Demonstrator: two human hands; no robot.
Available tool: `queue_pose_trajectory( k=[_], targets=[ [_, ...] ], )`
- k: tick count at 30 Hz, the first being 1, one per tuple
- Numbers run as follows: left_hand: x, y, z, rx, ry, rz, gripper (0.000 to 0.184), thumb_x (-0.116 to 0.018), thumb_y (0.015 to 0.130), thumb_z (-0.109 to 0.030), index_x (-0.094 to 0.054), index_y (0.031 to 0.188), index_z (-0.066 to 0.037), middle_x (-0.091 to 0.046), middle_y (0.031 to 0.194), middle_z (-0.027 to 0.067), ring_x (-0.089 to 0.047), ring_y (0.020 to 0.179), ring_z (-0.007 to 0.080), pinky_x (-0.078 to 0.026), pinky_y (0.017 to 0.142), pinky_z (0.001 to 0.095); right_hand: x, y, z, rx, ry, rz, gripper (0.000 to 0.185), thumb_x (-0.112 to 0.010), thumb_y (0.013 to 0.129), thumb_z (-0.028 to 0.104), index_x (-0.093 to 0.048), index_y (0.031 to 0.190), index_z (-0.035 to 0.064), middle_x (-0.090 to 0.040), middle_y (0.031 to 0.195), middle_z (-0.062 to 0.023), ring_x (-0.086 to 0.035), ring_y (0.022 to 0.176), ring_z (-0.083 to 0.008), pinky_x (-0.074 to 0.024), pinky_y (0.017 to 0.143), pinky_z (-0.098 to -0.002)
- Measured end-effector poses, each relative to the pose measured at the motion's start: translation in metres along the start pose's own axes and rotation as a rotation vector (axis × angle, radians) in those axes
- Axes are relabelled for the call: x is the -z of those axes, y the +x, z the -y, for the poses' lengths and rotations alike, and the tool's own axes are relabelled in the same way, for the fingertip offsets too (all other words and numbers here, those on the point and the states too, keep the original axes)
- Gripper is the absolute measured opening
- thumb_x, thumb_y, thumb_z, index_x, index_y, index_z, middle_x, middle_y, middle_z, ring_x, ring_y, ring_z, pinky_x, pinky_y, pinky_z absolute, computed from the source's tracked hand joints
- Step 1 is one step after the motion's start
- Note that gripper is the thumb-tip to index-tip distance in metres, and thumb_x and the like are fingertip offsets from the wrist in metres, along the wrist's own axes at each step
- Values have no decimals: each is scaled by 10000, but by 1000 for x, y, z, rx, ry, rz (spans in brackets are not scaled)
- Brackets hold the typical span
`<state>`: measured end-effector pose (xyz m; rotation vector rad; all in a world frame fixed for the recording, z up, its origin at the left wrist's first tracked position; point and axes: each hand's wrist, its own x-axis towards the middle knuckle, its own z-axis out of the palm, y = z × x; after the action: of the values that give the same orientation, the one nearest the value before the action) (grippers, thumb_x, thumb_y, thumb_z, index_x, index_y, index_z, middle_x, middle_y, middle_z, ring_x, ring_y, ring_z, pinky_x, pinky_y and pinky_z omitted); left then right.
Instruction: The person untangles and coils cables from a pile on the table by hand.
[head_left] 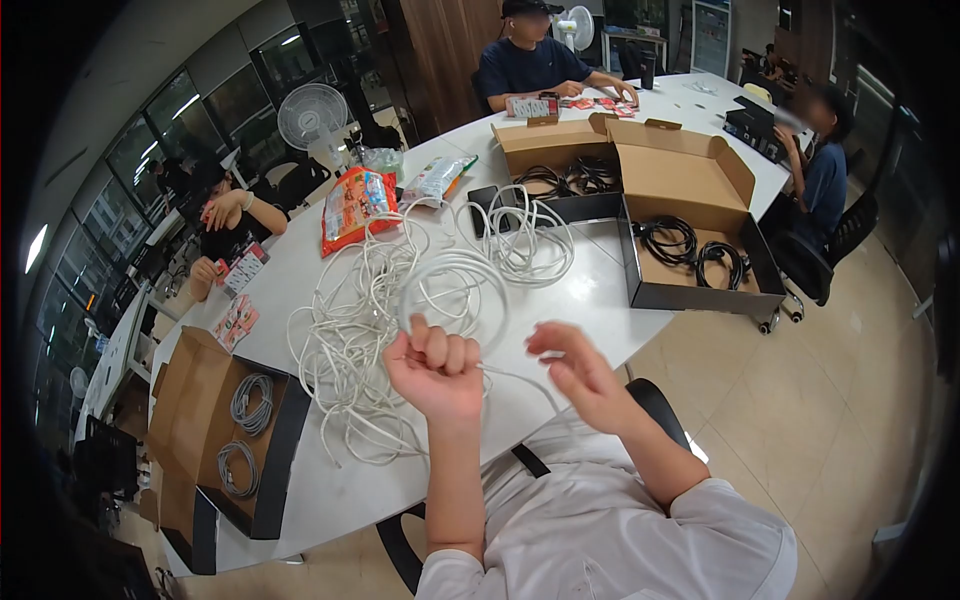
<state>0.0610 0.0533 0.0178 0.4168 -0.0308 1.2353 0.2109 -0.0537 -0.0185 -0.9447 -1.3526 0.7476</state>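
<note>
My left hand (435, 372) is closed around a white cable, part of which forms a round loop (506, 310) above the fingers. A loose length of the same cable runs from this hand down to the right, toward my lap. To the right, my right hand (580, 375) is raised with its fingers bent and apart, slightly blurred. Nothing shows between its fingers. Behind and left of my hands lies a big tangle of white cables (350, 310). Another white cable bundle (540, 250) is spread out farther right.
An open box with black cable coils (670, 240) stands at right, another open box (520, 145) behind it. A box with grey coils (250, 405) is at left. Snack bags (360, 205) and a phone (490, 210) lie beyond the tangle. Several people sit around the white table (600, 255).
</note>
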Motion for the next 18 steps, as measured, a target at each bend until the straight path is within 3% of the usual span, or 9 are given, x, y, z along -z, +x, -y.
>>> queue_pose_trajectory(
  k=[1,5,9,13,16,18],
  targets=[
    [-2,3,-3,-34,-24,2,253,-461,875,-258,-318,693,-157,-153,496,-55,-108,413,86,-144,422,271,-1,-3,2,-27,-10,109,476,-521,946,125,-340,1375,27,-519,1209,-142,-539,1080,-198,-429,938,-344],
    [-1,3,-14,-125,-79,1,249,-471,859,-247,-312,692,-155,-152,497,-52,-100,416,87,-137,419,271,12,-7,18,-396,497,450,470,-468,980,147,-308,1409,39,-596,1119,-149,-600,979,-188,-468,885,-340],
    [3,0,-18,-146,-124,-35,247,-474,857,-240,-311,690,-156,-151,498,-52,-96,418,84,-133,421,268,18,-10,22,-143,596,302,439,-476,968,108,-367,1388,39,-602,1158,-153,-602,995,-196,-486,853,-342],
    [2,-9,-7,-129,-123,-33,254,-467,860,-247,-308,683,-159,-149,496,-52,-99,418,87,-140,425,272,5,-12,28,16,614,110,473,-523,926,47,-389,1379,20,-541,1274,-164,-558,1123,-235,-455,933,-372],
    [-1,-15,4,-113,-87,-45,270,-454,864,-262,-299,667,-163,-147,490,-54,-99,418,88,-145,427,275,4,-7,19,160,320,-8,501,-535,928,58,-371,1401,33,-508,1305,-151,-511,1185,-226,-432,966,-373],
    [-1,-19,12,-84,-58,-25,283,-445,866,-274,-291,655,-166,-145,486,-55,-98,419,89,-149,427,277,4,-5,17,134,204,-79,515,-529,940,85,-350,1421,47,-508,1293,-133,-482,1215,-217,-424,972,-366]
  ],
)
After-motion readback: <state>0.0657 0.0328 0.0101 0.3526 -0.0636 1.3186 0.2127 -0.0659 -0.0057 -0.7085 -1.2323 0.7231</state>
